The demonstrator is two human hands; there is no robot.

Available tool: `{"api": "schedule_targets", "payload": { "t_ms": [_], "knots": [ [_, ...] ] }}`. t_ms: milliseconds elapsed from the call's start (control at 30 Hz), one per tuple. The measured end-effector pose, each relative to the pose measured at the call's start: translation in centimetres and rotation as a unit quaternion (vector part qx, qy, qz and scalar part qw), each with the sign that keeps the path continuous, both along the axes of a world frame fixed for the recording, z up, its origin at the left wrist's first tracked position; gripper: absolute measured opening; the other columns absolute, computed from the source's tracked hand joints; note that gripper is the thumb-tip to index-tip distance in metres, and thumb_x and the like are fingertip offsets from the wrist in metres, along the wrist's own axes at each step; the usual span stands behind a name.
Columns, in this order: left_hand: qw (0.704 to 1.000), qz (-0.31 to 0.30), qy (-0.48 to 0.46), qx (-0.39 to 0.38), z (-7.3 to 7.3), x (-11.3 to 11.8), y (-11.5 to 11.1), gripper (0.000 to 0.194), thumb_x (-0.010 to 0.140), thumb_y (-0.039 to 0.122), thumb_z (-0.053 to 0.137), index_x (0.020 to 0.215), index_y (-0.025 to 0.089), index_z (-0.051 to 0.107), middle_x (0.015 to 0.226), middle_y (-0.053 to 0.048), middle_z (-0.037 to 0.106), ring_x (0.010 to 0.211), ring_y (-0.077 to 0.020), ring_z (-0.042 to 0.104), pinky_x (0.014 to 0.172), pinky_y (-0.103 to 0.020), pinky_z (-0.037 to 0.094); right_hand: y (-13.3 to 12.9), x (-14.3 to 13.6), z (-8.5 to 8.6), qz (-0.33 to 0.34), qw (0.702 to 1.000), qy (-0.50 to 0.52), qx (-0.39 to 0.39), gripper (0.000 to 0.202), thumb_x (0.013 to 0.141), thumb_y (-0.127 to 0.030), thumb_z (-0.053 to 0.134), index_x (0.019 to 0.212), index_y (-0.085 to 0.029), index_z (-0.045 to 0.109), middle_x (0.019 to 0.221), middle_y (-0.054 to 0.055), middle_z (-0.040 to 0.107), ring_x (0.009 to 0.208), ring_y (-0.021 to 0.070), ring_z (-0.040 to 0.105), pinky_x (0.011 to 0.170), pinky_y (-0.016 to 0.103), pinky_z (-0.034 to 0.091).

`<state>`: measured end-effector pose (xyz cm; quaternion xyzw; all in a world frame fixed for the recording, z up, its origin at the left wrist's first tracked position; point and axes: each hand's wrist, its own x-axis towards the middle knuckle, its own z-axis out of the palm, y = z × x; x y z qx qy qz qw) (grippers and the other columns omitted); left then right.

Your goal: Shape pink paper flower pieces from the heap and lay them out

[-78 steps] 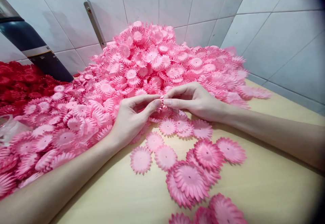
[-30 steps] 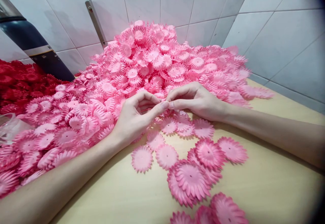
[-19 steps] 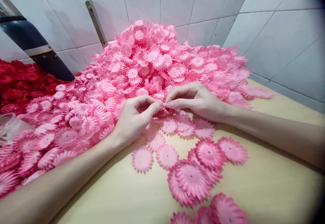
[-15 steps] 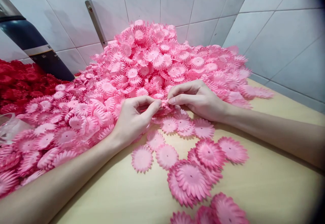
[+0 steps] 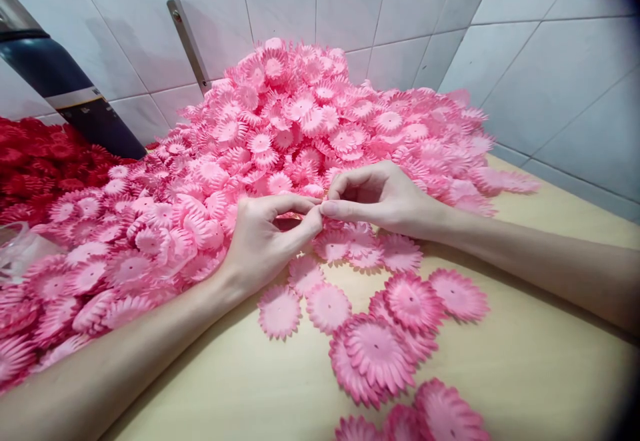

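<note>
My left hand (image 5: pixel 273 231) and my right hand (image 5: pixel 383 197) meet tip to tip at the front of a big heap of pink fabric-like flower discs (image 5: pixel 300 114). Both are closed in a pinch, thumb against forefinger. A pink flower disc is pinched there, mostly hidden by the fingertips. Just below them, overlapping pale pink discs (image 5: pixel 333 245) with scalloped edges lie on the table. Closer to me are a loose pale disc (image 5: pixel 279 312) and several darker-edged discs (image 5: pixel 377 351), some stacked, with small centre holes.
A pale wooden table (image 5: pixel 540 334) carries everything. At the left stand a dark blue bottle (image 5: pixel 95 107), leaning in view, and a red heap (image 5: pixel 45 167). Clear plastic (image 5: pixel 25 251) lies at the left edge. Tiled walls (image 5: pixel 565 87) close off the back and right; a metal strip (image 5: pixel 189 44) is fixed there.
My right fingertips have moved slightly left and my left thumb slightly right, so they now touch. The pink piece seen between them earlier is mostly covered.
</note>
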<state>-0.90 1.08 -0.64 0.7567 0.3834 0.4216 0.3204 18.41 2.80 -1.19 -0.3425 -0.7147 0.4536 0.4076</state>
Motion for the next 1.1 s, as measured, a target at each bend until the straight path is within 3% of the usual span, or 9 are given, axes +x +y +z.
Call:
{"api": "schedule_targets", "payload": {
  "t_ms": [233, 433, 567, 900, 1100],
  "knots": [
    [0.997, 0.06, -0.043, -0.024, -0.1, 0.0, 0.4, 0.018, 0.082, 0.03, 0.065, 0.078, 0.015, 0.074, 0.077, -0.004, 0.074, 0.071, -0.0165, 0.069, 0.068, -0.024, 0.055, 0.1, -0.2, -0.1, -0.041, 0.999, 0.017, -0.02, 0.021, 0.071, -0.033, 0.077, 0.065, -0.017, 0.065, 0.064, 0.001, 0.062, 0.057, 0.0113, 0.055, 0.052, 0.025, 0.046],
    [0.992, 0.075, -0.093, -0.041, -0.5, -0.1, 0.7, 0.021, 0.081, 0.036, 0.066, 0.075, 0.016, 0.07, 0.078, -0.004, 0.073, 0.073, -0.0168, 0.068, 0.07, -0.026, 0.056, 0.2, -0.5, -0.3, -0.159, 0.987, 0.032, 0.017, 0.014, 0.069, -0.018, 0.073, 0.059, -0.02, 0.064, 0.057, 0.001, 0.064, 0.048, 0.0113, 0.056, 0.044, 0.025, 0.047],
    [0.987, 0.119, -0.109, -0.022, -0.6, -0.2, 0.8, 0.022, 0.08, 0.037, 0.067, 0.072, 0.017, 0.068, 0.073, -0.002, 0.07, 0.069, -0.0148, 0.065, 0.069, -0.025, 0.054, 0.2, -0.7, -0.5, -0.213, 0.974, 0.056, 0.054, 0.015, 0.067, -0.013, 0.07, 0.057, -0.021, 0.063, 0.058, 0.001, 0.064, 0.049, 0.0126, 0.056, 0.043, 0.027, 0.047],
    [0.983, 0.12, -0.139, -0.012, -0.6, 0.0, 0.6, 0.017, 0.08, 0.033, 0.068, 0.073, 0.017, 0.07, 0.079, -0.001, 0.071, 0.076, -0.0153, 0.067, 0.08, -0.028, 0.057, -0.4, -1.1, -0.3, -0.252, 0.96, 0.068, 0.104, 0.019, 0.064, -0.01, 0.066, 0.052, -0.022, 0.059, 0.059, 0.002, 0.062, 0.052, 0.0137, 0.054, 0.046, 0.03, 0.043],
    [0.974, 0.136, -0.174, -0.042, -0.9, -0.1, 1.2, 0.018, 0.077, 0.033, 0.07, 0.07, 0.016, 0.068, 0.072, 0.0, 0.068, 0.069, -0.0143, 0.066, 0.073, -0.027, 0.058, -0.3, -1.2, -0.5, -0.278, 0.95, 0.083, 0.119, 0.016, 0.064, -0.01, 0.066, 0.053, -0.02, 0.06, 0.058, 0.002, 0.062, 0.052, 0.0136, 0.054, 0.047, 0.03, 0.043]
  ]
}}
